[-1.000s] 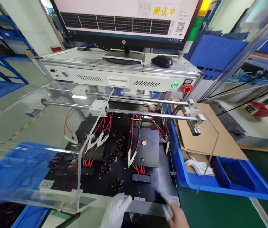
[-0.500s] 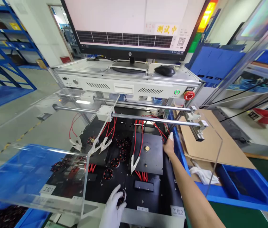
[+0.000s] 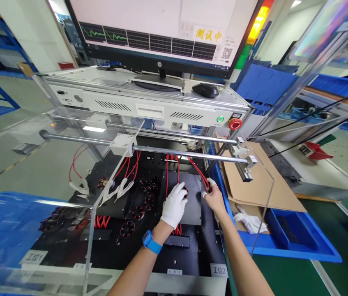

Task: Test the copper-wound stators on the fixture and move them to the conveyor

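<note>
My left hand (image 3: 174, 205), in a white glove, is over the right-hand black plate (image 3: 194, 211). Its fingers are closed round a small round motor stator (image 3: 186, 192) with dark and reddish windings, mostly covered by the glove. At the plate's right edge, my right hand (image 3: 215, 200), with white finger covers, pinches a bundle of red wires (image 3: 199, 172); the wire ends are hidden in the fingers. More red wires (image 3: 167, 174) run down behind my left hand. Several similar stators (image 3: 127, 229) lie on the black bench to the left.
Two metal rails (image 3: 174, 152) cross above the bench. A clear acrylic guard (image 3: 90, 230) stands at the left. White clips (image 3: 121, 189) on red wires rest by the left plate. A blue tray (image 3: 297, 234) and cardboard (image 3: 254, 181) are at the right. Behind stands a monitor (image 3: 161, 24).
My left hand has carried the stator from the bench's front edge up onto the right plate. My right hand now holds red wires. Green curves have appeared on the monitor.
</note>
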`<action>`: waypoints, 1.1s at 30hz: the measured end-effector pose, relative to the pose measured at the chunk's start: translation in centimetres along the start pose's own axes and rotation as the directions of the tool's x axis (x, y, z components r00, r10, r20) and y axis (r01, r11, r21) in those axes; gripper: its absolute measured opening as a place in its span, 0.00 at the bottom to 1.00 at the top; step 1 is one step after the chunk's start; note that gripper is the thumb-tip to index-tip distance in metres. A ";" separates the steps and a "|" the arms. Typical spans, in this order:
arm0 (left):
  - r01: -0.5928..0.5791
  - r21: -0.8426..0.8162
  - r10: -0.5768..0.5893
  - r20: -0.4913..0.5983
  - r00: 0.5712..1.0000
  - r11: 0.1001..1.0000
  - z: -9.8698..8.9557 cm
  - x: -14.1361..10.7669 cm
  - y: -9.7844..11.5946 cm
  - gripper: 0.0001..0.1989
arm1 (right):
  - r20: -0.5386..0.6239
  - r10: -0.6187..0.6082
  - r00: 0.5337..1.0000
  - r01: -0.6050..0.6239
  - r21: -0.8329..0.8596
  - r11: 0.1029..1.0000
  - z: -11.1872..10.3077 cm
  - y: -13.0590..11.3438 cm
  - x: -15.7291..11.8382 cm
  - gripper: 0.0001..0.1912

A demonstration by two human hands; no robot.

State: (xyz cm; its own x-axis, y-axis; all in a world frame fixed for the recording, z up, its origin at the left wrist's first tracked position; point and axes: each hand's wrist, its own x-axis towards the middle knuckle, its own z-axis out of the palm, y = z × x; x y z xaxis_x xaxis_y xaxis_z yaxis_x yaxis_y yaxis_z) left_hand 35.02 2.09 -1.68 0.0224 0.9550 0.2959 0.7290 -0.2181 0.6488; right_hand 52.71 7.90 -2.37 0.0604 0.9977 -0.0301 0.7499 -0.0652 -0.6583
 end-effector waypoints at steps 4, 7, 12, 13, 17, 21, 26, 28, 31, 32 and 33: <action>-0.036 0.140 0.044 -0.055 0.998 0.989 0.2 -1.2 -0.4 0.09 | 0.068 -0.010 0.998 0.024 -0.202 0.979 -0.3 -1.8 -2.3 0.39; -0.062 0.177 0.067 -0.023 0.997 0.982 0.0 -1.5 -0.5 0.09 | 0.065 0.008 0.998 0.008 -0.248 0.969 0.6 -2.1 -3.8 0.37; -0.116 0.206 0.119 -0.002 0.993 0.972 -0.1 -1.4 -0.3 0.11 | 0.108 0.059 0.992 -0.026 -0.282 0.959 1.1 -1.2 -5.4 0.34; -0.109 0.221 0.109 0.013 0.994 0.969 -0.3 -1.3 -0.2 0.11 | 0.125 0.063 0.990 -0.024 -0.295 0.955 0.9 -1.1 -5.5 0.34; -0.138 0.276 0.114 0.103 0.988 0.951 -1.6 -0.7 -0.2 0.12 | 0.173 0.078 0.982 -0.016 -0.336 0.942 -0.5 -1.3 -5.1 0.34; -0.163 0.136 0.146 0.127 0.981 0.977 -2.8 -0.3 -0.8 0.15 | 0.200 0.081 0.976 -0.047 -0.171 0.984 -1.4 -2.2 -3.9 0.29; -0.087 -0.131 0.090 0.012 0.996 0.988 -2.2 0.0 -0.6 0.15 | 0.227 0.004 0.974 -0.076 0.311 0.947 -0.8 -3.5 -3.2 0.25; -0.073 -0.163 0.069 -0.030 0.997 0.984 -1.8 -0.4 -0.5 0.15 | 0.219 0.014 0.976 -0.106 0.412 0.905 -0.5 -4.0 -3.2 0.24; -0.159 -0.026 0.156 -0.098 0.983 0.987 -1.6 -1.3 -0.7 0.13 | 0.235 0.056 0.970 -0.171 0.504 0.847 -0.8 -4.5 -3.4 0.24; -0.208 0.033 0.210 -0.118 0.970 0.978 -1.6 -1.7 -0.8 0.12 | 0.259 0.076 0.963 -0.207 0.529 0.823 -1.0 -4.8 -3.4 0.24; -0.257 0.080 0.265 -0.133 0.955 0.963 -1.7 -2.0 -1.0 0.10 | 0.289 0.096 0.953 -0.248 0.552 0.796 -1.3 -5.0 -3.4 0.24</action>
State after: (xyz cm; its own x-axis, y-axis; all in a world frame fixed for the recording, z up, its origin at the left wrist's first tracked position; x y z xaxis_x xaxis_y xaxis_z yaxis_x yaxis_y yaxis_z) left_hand 33.08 0.09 -1.72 0.1239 0.8273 0.5479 0.7514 -0.4389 0.4928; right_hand 49.63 4.76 1.98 -0.0604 0.9490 -0.3093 0.2188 -0.2897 -0.9318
